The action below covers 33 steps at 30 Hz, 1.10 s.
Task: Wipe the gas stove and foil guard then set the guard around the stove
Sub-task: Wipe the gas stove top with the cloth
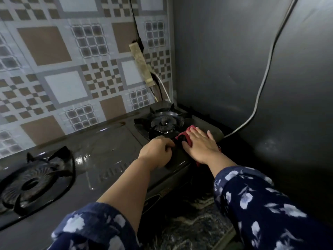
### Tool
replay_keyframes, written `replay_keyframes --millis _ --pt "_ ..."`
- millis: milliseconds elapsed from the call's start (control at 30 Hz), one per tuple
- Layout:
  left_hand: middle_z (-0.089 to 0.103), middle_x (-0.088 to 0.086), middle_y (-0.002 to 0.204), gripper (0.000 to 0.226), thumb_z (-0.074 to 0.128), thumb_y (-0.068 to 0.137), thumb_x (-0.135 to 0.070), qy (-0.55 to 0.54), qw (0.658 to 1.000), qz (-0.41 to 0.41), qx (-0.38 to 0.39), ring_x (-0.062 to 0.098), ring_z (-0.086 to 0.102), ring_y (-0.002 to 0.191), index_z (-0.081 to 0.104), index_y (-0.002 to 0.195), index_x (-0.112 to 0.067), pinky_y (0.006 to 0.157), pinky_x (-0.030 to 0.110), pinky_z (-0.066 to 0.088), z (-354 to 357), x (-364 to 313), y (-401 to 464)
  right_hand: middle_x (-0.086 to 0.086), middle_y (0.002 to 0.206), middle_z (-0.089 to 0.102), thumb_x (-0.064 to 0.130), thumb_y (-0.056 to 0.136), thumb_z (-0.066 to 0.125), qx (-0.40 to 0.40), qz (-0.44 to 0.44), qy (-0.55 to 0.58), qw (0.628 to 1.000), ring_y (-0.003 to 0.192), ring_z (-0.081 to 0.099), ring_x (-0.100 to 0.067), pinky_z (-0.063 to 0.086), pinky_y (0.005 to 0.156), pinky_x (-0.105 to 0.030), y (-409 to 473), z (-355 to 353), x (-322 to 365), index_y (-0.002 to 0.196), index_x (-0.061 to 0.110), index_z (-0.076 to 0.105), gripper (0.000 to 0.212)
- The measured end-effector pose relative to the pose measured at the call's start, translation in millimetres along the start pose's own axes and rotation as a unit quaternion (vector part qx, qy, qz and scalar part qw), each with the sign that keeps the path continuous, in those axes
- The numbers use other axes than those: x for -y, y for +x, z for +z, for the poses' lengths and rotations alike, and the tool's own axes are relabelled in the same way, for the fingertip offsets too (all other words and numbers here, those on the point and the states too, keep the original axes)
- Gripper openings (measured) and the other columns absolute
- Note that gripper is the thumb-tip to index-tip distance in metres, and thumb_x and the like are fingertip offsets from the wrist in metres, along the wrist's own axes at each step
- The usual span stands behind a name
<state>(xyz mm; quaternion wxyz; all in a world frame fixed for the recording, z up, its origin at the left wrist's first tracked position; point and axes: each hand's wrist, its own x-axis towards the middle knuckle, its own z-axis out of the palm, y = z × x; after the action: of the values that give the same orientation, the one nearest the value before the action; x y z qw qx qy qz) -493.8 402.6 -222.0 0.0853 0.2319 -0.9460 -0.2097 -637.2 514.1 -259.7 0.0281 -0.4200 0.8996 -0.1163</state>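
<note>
From the head view, the gas stove (100, 156) is a dark, glossy 2-burner unit lying on a dark marbled tabletop (189, 226), its top wet-looking and catching streaks of light, with embossed lettering near the front edge. 1 black burner (34, 183) sits far to the left of both hands; the other burner (162, 123) lies just beyond them, by the stove's right end.

The right hand (200, 143) lies flat with its fingers spread, palm pressed down on a red cloth (187, 134), so its grip is open and pinches nothing; the cloth shows at the fingertips and again below the wrist. The left hand (158, 148) sits just left of it, fingers curled inward with the grip closed at the burner's near edge; what it pinches cannot be told.

Right of the right hand rises a grey panel (252, 69) with a pale cable (259, 91) running down it. Beyond both hands a patterned tiled wall (63, 69) carries a power strip (142, 64).
</note>
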Motion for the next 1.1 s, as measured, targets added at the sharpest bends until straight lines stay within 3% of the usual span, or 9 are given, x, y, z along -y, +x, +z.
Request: replay_keyframes --millis 267,333,433,500,633,800,1100 --pt "0.057 -0.011 0.12 0.028 0.048 0.088 -0.019 0.0 0.999 0.033 -0.016 0.015 0.058 0.107 0.066 0.105 -0.031 0.09 0.037 0.051 12 -6 30 0.008 0.162 -0.001 0.056 0.095 0.021 0.012 0.049 -0.026 0.998 0.149 -0.004 -0.011 -0.001 0.12 -0.043 48 -11 -38 0.154 0.022 0.009 0.069" --pt "0.056 -0.011 0.121 0.027 0.048 0.088 -0.02 -0.001 0.999 0.037 -0.018 0.015 0.057 0.107 0.066 0.105 -0.032 0.091 0.037 0.05 15 -9 36 0.005 0.162 0.006 0.055 0.095 0.021 0.011 0.079 -0.023 0.997 0.148 0.007 -0.017 0.008 0.119 -0.044 58 -13 -42 0.153 0.023 0.011 0.068" --pt "0.056 -0.011 0.121 0.027 0.048 0.088 -0.02 -0.005 0.999 0.048 -0.023 0.017 0.057 0.108 0.066 0.105 -0.031 0.091 0.038 0.05 18 -15 40 -0.008 0.15 0.036 0.053 0.094 0.026 -0.011 0.165 0.006 0.986 0.133 0.037 -0.031 0.03 0.104 -0.046 64 -16 -43 0.148 0.019 0.025 0.064" --pt "0.056 -0.011 0.121 0.027 0.048 0.089 -0.019 -0.006 0.998 0.051 -0.022 0.018 0.057 0.108 0.066 0.105 -0.031 0.091 0.039 0.05 18 -17 37 -0.012 0.142 0.043 0.051 0.095 0.027 -0.024 0.197 0.024 0.98 0.126 0.042 -0.034 0.033 0.099 -0.046 61 -16 -40 0.144 0.016 0.031 0.061" --pt "0.054 -0.011 0.124 0.027 0.046 0.091 -0.02 0.006 0.999 0.037 -0.029 0.018 0.056 0.11 0.065 0.107 -0.031 0.09 0.038 0.05 13 -13 23 -0.011 0.15 0.032 0.048 0.096 0.024 -0.045 0.205 0.038 0.977 0.135 0.03 -0.033 0.026 0.108 -0.049 42 -10 -35 0.15 0.017 0.022 0.062" --pt "0.054 -0.01 0.124 0.031 0.045 0.089 -0.019 0.001 1.0 0.007 -0.025 0.019 0.056 0.109 0.065 0.109 -0.031 0.089 0.035 0.049 4 2 0 -0.009 0.162 -0.002 0.043 0.097 0.024 -0.04 0.168 0.046 0.984 0.148 -0.007 -0.027 0.002 0.119 -0.049 6 -2 -19 0.153 0.014 0.012 0.064" --pt "0.056 -0.005 0.125 0.034 0.048 0.084 -0.016 0.025 0.998 -0.033 -0.043 0.022 0.054 0.114 0.066 0.11 -0.03 0.092 0.037 0.047 -16 25 -44 -0.003 0.162 0.001 0.045 0.098 0.022 -0.008 0.031 0.006 0.999 0.149 -0.004 -0.02 -0.004 0.119 -0.047 -47 13 66 0.152 0.022 0.016 0.06"
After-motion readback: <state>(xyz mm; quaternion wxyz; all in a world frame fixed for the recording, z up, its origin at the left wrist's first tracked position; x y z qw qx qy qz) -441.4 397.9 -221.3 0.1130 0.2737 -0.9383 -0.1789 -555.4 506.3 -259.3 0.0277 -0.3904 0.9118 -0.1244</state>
